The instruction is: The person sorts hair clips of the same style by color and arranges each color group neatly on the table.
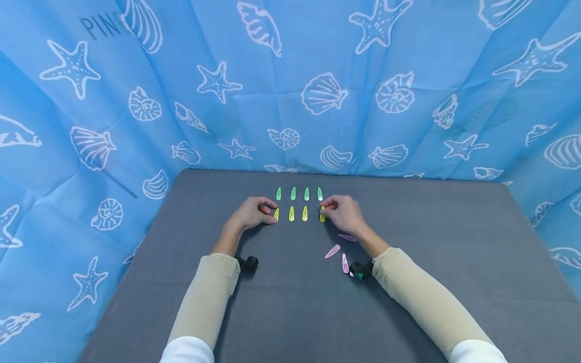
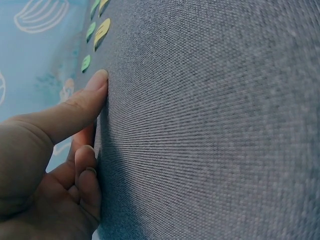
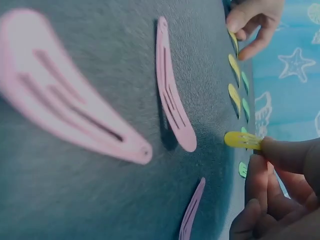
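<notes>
My right hand [image 1: 345, 214] pinches the narrow end of a yellow snap hair clip [image 3: 242, 140] between thumb and fingers, its wide end tipped toward the cloth. At the other end of the row, my left hand [image 1: 252, 213] holds the leftmost yellow clip [image 1: 276, 214] between thumb and index finger; in the left wrist view that clip is hidden behind the thumb [image 2: 75, 110]. Two more yellow clips, one of them a yellow clip [image 1: 291, 214], lie upright between the hands. Behind them stretches a row of green clips, among them a green clip [image 1: 306, 194].
Near my right wrist lie a pink clip [image 1: 333, 251], another pink clip [image 1: 345, 263] and a purple clip [image 1: 347, 237], partly under the forearm. A grey cloth-covered table [image 1: 290, 312] carries everything. Blue curtain [image 1: 272, 116] with shell prints hangs along its back and sides.
</notes>
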